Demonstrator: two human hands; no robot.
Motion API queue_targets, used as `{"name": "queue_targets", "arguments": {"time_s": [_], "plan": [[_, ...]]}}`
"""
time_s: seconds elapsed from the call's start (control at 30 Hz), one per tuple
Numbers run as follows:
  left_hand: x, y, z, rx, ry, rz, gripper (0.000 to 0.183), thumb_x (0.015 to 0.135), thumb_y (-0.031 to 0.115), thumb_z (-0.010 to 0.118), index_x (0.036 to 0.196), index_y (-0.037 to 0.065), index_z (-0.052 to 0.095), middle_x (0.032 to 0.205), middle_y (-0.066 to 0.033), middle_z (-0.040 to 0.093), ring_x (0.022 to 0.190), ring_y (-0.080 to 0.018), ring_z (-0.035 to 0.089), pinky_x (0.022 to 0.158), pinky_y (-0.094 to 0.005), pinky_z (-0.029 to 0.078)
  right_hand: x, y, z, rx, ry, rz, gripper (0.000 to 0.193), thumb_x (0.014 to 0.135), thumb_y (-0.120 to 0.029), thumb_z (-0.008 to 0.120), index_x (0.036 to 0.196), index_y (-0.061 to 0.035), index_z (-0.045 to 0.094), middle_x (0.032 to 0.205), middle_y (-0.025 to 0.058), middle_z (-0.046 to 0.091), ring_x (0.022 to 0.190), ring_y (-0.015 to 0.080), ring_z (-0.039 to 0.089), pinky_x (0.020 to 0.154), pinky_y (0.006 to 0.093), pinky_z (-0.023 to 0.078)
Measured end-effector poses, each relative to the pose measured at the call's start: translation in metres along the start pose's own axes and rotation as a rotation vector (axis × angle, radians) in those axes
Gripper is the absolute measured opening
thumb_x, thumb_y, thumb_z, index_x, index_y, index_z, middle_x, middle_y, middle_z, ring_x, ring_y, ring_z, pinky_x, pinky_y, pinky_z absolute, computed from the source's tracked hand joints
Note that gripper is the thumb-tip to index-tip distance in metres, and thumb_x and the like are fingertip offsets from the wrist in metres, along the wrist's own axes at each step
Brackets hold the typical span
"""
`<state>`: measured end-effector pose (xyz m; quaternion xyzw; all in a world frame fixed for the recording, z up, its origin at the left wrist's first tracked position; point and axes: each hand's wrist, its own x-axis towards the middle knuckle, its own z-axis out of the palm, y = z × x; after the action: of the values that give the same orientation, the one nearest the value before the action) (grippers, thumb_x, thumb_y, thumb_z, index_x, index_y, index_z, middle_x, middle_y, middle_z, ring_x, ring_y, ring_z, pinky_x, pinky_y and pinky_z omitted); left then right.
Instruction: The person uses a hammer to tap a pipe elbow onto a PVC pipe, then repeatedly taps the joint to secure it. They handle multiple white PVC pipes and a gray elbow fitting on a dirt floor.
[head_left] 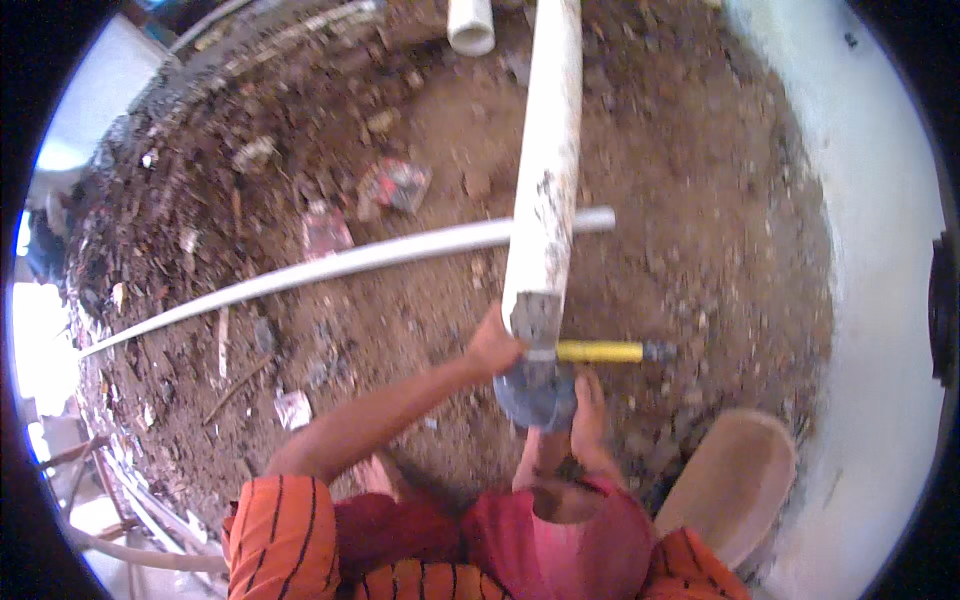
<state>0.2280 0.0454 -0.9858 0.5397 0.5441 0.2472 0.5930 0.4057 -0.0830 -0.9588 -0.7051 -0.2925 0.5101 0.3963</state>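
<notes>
My left hand (495,347) reaches forward and grips the near end of a thick white pipe (548,170), which runs away from me over the dirt. The pipe's end is smeared grey and sits in a grey fitting (537,395). A bare foot (590,415) rests against the right side of the fitting. A yellow-handled tool (600,351) sticks out to the right just behind the pipe's end. My right hand is out of sight; only an orange striped sleeve (690,570) shows at the lower right.
A thin white pipe (340,265) lies across the dirt from far left to under the thick pipe. Another white pipe end (470,25) sits at the top. Scraps litter the soil. A white wall (880,250) curves along the right, with a tan rounded object (735,480) by it.
</notes>
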Motion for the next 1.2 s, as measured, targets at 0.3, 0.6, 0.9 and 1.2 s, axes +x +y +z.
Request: {"name": "queue_targets", "arguments": {"time_s": [0.3, 0.6, 0.9, 1.2], "plan": [[-0.013, 0.041, -0.01, 0.061, -0.026, -0.152, 0.066, 0.069, 0.021, 0.068, 0.124, -0.002, 0.039, 0.117, -0.0226, 0.053, 0.114, -0.0365, 0.052, 0.097, -0.0407, 0.043, -0.04, -0.017, 0.012, 0.039, 0.052, -0.165, 0.065, 0.079, -0.026, 0.067, 0.134, -0.0034, 0.039, 0.131, 0.0199, 0.047, 0.119, 0.032, 0.047, 0.101, 0.0403, 0.036], [0.001, 0.004, 0.0, 0.044, -0.018, -0.022, 0.068, 0.069, 0.022, 0.069, 0.126, -0.001, 0.039, 0.118, -0.021, 0.051, 0.115, -0.0344, 0.052, 0.096, -0.0396, 0.042, -0.042, -0.011, 0.008, -0.325, 0.102, -0.206, 0.051, 0.081, -0.025, 0.064, 0.124, -0.0026, 0.048, 0.123, 0.0216, 0.052, 0.113, 0.0329, 0.05, 0.096, 0.0411, 0.04], [-0.004, 0.019, -0.003, 0.059, -0.037, -0.015, 0.066, 0.07, 0.022, 0.068, 0.123, -0.003, 0.038, 0.116, -0.023, 0.052, 0.113, -0.0352, 0.053, 0.094, -0.0406, 0.043, -0.091, -0.065, 0.05, -0.925, 0.499, -0.5, 0.038, 0.083, -0.026, 0.061, 0.111, -0.0014, 0.057, 0.112, 0.0212, 0.058, 0.105, 0.0316, 0.056, 0.089, 0.0409, 0.043], [-0.048, 0.06, -0.048, 0.127, 0.025, -0.161, 0.06, 0.071, 0.015, 0.061, 0.124, -0.003, 0.038, 0.114, -0.0259, 0.054, 0.11, -0.0397, 0.054, 0.094, -0.0428, 0.043, 0.076, -0.045, -0.013, -0.221, 0.119, -0.402, 0.034, 0.094, -0.032, 0.047, 0.08, -0.0036, 0.058, 0.079, 0.0068, 0.058, 0.068, 0.0158, 0.048, 0.061, 0.0338, 0.04]]}}
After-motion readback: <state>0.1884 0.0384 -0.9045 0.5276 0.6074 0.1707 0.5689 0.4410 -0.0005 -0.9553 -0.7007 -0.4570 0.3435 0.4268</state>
